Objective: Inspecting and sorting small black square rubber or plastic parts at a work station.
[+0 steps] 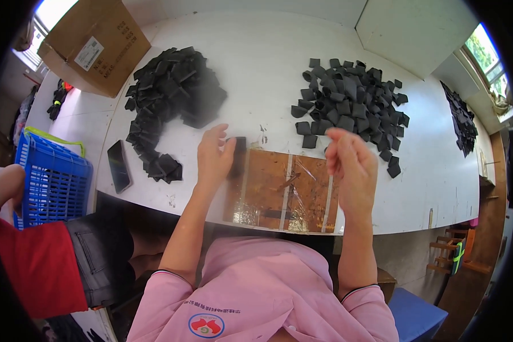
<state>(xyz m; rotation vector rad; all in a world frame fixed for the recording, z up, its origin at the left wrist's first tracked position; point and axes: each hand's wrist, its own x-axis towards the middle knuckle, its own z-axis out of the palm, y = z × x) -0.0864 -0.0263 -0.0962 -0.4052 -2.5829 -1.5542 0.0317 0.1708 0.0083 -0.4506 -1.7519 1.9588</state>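
Observation:
My left hand (215,159) rests at the left edge of a brown taped board (268,185), its thumb apart from the fingers. A flat black strip of material (239,155) lies against that thumb. Over the board's right edge, my right hand (353,171) is raised with its fingers curled together; whatever may be in them is hidden. Just beyond it spreads a loose heap of short black folded pieces (353,97), like bits of wide webbing. Past my left hand, a long curved pile of flat black pieces (168,91) covers the table.
A cardboard box (94,48) stands far left. A phone (119,166) lies near the left pile. Beside the white table (416,194), a person in red (37,268) has an arm by a blue basket (54,182). More black pieces (461,119) lie far right; a blue stool (413,313) is lower right.

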